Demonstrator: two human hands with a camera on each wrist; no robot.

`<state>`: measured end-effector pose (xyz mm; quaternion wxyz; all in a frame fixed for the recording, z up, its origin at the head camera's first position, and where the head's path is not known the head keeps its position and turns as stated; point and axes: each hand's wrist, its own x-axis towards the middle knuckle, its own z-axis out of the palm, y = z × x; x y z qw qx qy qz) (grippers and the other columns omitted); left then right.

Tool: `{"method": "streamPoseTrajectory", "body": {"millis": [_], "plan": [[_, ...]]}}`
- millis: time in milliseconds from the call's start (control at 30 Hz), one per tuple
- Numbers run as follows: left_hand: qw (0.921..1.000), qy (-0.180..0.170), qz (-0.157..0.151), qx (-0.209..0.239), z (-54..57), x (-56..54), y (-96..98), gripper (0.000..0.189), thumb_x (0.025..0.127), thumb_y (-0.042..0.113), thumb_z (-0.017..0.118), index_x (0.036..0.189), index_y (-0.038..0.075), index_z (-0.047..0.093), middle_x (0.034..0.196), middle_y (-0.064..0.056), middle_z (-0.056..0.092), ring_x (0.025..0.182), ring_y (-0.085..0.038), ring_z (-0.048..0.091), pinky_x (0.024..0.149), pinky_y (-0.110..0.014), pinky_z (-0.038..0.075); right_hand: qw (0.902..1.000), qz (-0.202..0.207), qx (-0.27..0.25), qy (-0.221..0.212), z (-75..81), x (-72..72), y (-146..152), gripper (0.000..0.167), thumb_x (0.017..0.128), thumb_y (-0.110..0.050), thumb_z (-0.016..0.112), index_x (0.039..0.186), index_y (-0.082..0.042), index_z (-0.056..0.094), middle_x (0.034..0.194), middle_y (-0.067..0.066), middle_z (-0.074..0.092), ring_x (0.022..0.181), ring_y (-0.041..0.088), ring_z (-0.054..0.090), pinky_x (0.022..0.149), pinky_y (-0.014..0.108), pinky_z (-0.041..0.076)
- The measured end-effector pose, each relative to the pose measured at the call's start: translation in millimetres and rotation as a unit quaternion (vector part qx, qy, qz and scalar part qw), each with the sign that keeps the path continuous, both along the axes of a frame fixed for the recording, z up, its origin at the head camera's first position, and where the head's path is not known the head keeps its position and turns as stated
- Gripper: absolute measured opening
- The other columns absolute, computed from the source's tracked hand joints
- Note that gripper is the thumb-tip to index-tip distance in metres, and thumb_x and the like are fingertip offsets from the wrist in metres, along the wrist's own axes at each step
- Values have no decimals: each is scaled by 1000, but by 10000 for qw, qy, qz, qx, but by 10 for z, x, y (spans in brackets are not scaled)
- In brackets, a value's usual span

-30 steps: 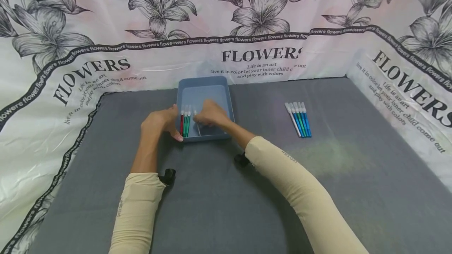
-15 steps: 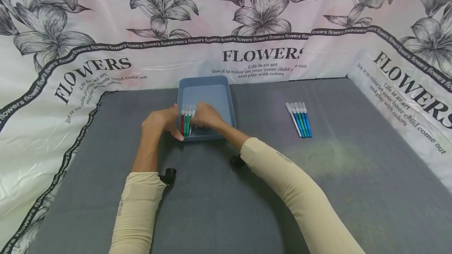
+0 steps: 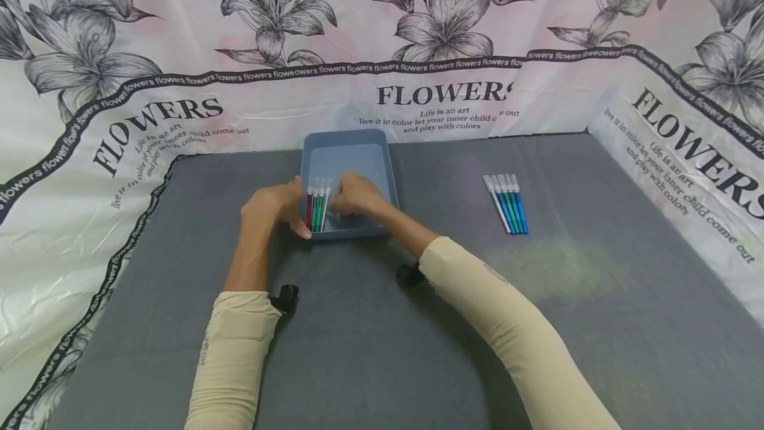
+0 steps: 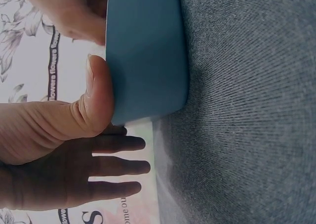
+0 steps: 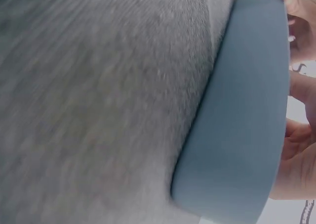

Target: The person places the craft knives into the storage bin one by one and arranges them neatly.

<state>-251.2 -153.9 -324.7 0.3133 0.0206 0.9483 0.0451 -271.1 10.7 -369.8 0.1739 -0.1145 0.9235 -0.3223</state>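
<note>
In the head view a blue-grey tray [image 3: 347, 151] stands at the back of the table. Along its left side lies a row of capped markers: a red marker [image 3: 308, 212], green markers [image 3: 318, 212] and a white marker [image 3: 325, 214]. My left hand [image 3: 271, 208] rests at the tray's front left corner. In the left wrist view its thumb [image 4: 96, 95] touches the tray wall [image 4: 145, 56], while the other fingers stretch out straight. My right hand [image 3: 355, 194] is inside the tray, just right of the white marker. The tray wall hides its fingertips in the right wrist view.
To the right on the grey table [image 3: 358, 324] lies a second row of markers [image 3: 507, 204], blue, green and white, with pale caps. A white cloth printed with flowers [image 3: 442, 18] rises behind the table and along both sides.
My right hand moved left with the white marker to the row, then shifted slightly right. The white marker now lies beside the green ones. My left hand has stayed at the tray corner.
</note>
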Motion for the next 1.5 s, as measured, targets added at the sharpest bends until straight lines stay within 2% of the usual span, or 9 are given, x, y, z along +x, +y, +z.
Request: {"method": "streamPoseTrajectory", "body": {"millis": [100, 267, 400, 633, 867, 1000, 1233, 1367, 1500], "plan": [[10000, -49, -20, -17, -4, -9, -4, 133, 84, 37, 89, 166, -1, -9, 176, -23, 0, 164, -43, 11, 126, -66, 27, 9999, 100, -64, 60, 35, 26, 101, 34, 91, -16, 77, 60, -6, 69, 65, 5, 71, 46, 9, 42, 49, 22, 39], [10000, -49, 71, -8, -7, -10, -28, 137, 82, 40, 90, 166, 1, -10, 176, -22, -2, 163, -45, 10, 125, -69, 28, 9985, 198, -499, 41, 158, 87, 331, 20, 97, -16, 73, 99, 2, 81, 105, 16, 81, 69, 19, 68, 67, 27, 55], [9999, -23, 145, 78, -4, -6, -44, 138, 80, 38, 92, 166, 1, -11, 176, -21, -3, 163, -45, 9, 125, -69, 27, 9970, -41, -770, -52, 292, 104, 540, 24, 98, -19, 72, 105, 2, 78, 103, 19, 78, 97, 36, 74, 84, 44, 59], [9999, -2, 99, 103, -9, -6, -42, 136, 81, 37, 91, 166, 0, -9, 176, -23, -1, 164, -44, 9, 126, -69, 25, 9967, -362, -720, 56, 436, 131, 955, 22, 97, -21, 73, 102, 0, 77, 90, 4, 71, 84, 20, 70, 81, 33, 58], [9999, 4, 107, 104, -8, -16, -34, 138, 80, 36, 92, 166, 1, -10, 176, -23, -1, 163, -45, 9, 125, -70, 25, 9976, -592, -116, 350, 462, 121, 1497, 24, 98, -23, 71, 103, 0, 78, 99, 15, 78, 90, 27, 72, 74, 29, 53], [10000, 14, 43, 54, -22, -25, -23, 137, 81, 37, 91, 166, 0, -10, 176, -23, 0, 163, -45, 10, 125, -70, 26, 9956, -668, 216, 616, 444, 116, 1852, 27, 97, -22, 70, 96, 3, 78, 83, 11, 76, 81, 27, 68, 69, 32, 51], [10000, 65, -34, -13, -32, -14, -4, 136, 82, 38, 90, 166, -1, -9, 176, -22, 3, 163, -44, 12, 126, -65, 28, 9927, -802, 720, 546, 397, 183, 2338, 30, 98, -20, 68, 95, 9, 77, 86, 20, 77, 67, 21, 61, 62, 36, 51], [10000, 54, 15, 21, -37, -11, -14, 136, 81, 38, 91, 166, 1, -9, 176, -22, 2, 163, -44, 11, 126, -66, 28, 9887, -845, 1185, 356, 333, 153, 2528, 34, 97, -17, 66, 67, 1, 66, 55, 2, 54, 51, 11, 39, 52, 28, 36], [10000, 6, -30, 32, -45, -20, -19, 136, 82, 39, 90, 166, 0, -9, 176, -22, 1, 163, -44, 10, 126, -67, 27, 9834, -784, 1629, 165, 253, 138, 2670, 43, 96, -16, 68, 57, -13, 49, 51, -7, 35, 50, 9, 30, 51, 27, 32]]}}
